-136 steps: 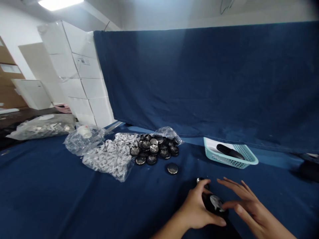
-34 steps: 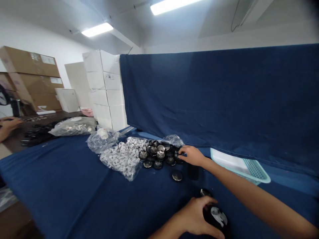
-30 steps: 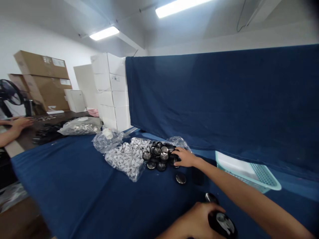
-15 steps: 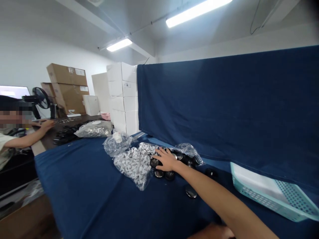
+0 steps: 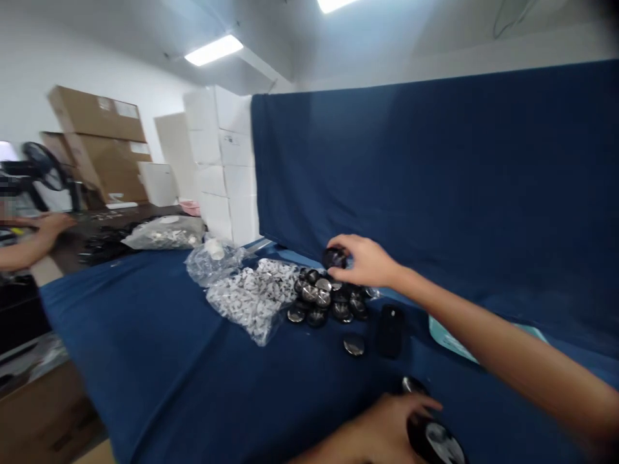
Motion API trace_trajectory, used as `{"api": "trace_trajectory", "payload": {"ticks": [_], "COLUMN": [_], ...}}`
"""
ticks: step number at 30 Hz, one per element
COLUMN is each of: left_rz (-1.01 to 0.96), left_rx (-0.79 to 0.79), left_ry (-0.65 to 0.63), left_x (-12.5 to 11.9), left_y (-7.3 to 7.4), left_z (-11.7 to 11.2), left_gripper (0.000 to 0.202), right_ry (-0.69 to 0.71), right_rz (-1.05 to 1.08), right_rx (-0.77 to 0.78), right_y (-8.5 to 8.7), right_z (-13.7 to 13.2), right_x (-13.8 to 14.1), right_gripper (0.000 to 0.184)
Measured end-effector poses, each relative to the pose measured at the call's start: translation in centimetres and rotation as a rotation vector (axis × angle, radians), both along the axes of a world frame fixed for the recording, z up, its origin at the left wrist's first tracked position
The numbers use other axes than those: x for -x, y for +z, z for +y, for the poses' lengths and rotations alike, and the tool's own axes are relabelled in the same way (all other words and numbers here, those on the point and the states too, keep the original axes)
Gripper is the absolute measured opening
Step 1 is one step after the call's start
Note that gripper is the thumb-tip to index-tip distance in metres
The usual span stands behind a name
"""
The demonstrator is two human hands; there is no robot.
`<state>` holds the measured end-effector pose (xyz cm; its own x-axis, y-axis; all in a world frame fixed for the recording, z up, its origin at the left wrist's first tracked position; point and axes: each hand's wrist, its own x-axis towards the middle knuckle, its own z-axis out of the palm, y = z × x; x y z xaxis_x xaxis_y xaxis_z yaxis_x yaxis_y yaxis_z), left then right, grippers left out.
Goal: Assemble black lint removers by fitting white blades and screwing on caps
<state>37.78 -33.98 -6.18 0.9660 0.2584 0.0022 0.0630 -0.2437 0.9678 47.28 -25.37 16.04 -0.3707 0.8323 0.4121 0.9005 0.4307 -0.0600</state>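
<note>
My right hand [image 5: 365,260] is raised at the back of the table, fingers and thumb closed around a glossy black round cap [image 5: 334,258]. Below it sits a pile of similar black round caps [image 5: 316,293], some with bright reflections. At the bottom edge my left hand [image 5: 382,428], blurred, grips a larger-looking black round cap [image 5: 442,441] with a shiny face; its thumb is hidden. Another cap [image 5: 412,385] lies just beyond its fingers, and a single cap [image 5: 354,345] rests on the blue cloth [image 5: 232,386].
A clear bag of small white-grey pieces [image 5: 251,296] lies left of the pile. A black phone-like object [image 5: 389,332] and a turquoise basket [image 5: 452,341] are at right, the basket partly behind my forearm. White boxes [image 5: 232,174] and a blue curtain [image 5: 425,174] stand behind. A co-worker's arm [image 5: 36,241] shows at left.
My right hand, spread over the pile before, has lifted back and right with a black cap in it. My left hand has come further into view, with a cap. The view has shifted.
</note>
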Motion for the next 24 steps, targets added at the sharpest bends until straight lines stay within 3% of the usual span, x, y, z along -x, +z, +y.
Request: {"api": "trace_trajectory", "payload": {"ticks": [2,4,6,8,10,12,15,20,24], "left_rz": [0.017,0.007,0.004,-0.008,-0.032,-0.055,-0.090,-0.144,-0.132], "left_rx": [-0.015,0.020,0.047,0.066,0.074,0.076,0.107,0.147,0.122], "left_ry": [0.053,0.055,0.041,0.028,0.026,0.031,0.011,-0.023,0.008], "left_x": [0.5,0.7,0.6,0.3,0.1,0.1,0.2,0.3,0.4], "left_y": [1.1,2.0,2.4,2.5,2.3,2.2,2.6,3.3,3.1], "left_z": [-0.4,-0.4,-0.4,-0.3,-0.4,-0.5,-0.7,-1.0,-1.2], "left_gripper": [0.103,0.101,0.103,0.107,0.110,0.113,0.112,0.107,0.107], "right_ry": [-0.013,-0.080,-0.199,-0.319,-0.308,-0.284,-0.216,-0.117,-0.062], "right_rz": [0.116,0.240,0.388,0.555,0.770,0.958,1.148,1.352,1.307], "right_rx": [-0.033,0.010,0.131,0.218,0.276,0.272,0.261,0.259,0.324], "right_y": [0.8,-0.3,-3.3,-7.4,-11.3,-14.3,-16.6,-17.4,-17.3], "right_z": [-5.5,-11.2,-16.2,-19.9,-22.2,-23.4,-24.0,-23.5,-23.4], "right_x": [-3.8,-6.6,-8.4,-9.2,-9.4,-9.0,-7.7,-5.9,-5.7], "right_gripper": [0.041,0.036,0.035,0.036,0.038,0.039,0.044,0.035,0.033]}}
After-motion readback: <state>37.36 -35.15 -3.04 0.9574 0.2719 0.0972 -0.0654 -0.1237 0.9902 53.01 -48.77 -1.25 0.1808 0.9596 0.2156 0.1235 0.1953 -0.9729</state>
